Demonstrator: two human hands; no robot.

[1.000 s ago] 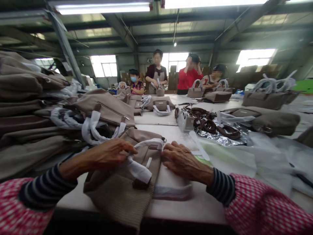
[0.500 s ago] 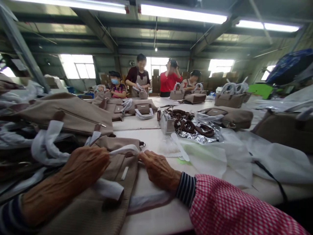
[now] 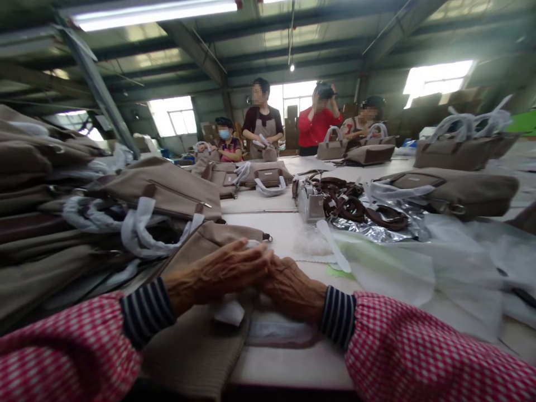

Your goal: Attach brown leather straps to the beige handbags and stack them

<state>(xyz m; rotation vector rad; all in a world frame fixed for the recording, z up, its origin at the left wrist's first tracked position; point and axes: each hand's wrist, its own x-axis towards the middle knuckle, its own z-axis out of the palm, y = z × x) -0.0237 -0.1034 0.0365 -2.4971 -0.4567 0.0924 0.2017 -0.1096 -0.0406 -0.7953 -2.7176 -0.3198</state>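
A taupe bag (image 3: 196, 340) with ribbed fabric lies flat on the table in front of me. My left hand (image 3: 221, 273) reaches across it, fingers long and pressed together over the white-wrapped bag handle (image 3: 253, 244). A bit of the white wrap shows above those fingers, and a loose white end (image 3: 230, 312) hangs below them. My right hand (image 3: 295, 287) meets the left at the same handle, its fingers curled and partly hidden. Right of the bag, another pale-wrapped handle (image 3: 280, 333) with a brown edge rests on the table.
Taupe bags (image 3: 37, 184) are piled at the left, with more bags (image 3: 452, 190) at the right. Brown straps (image 3: 347, 201) lie on silver foil (image 3: 377, 229) mid-table, near a white strip (image 3: 333, 245) and translucent sheets (image 3: 389, 262). Several people (image 3: 262, 120) are across the table.
My left hand has moved right along the handle, from apart to touching my right hand. The view has swung left, showing more of the bag pile.
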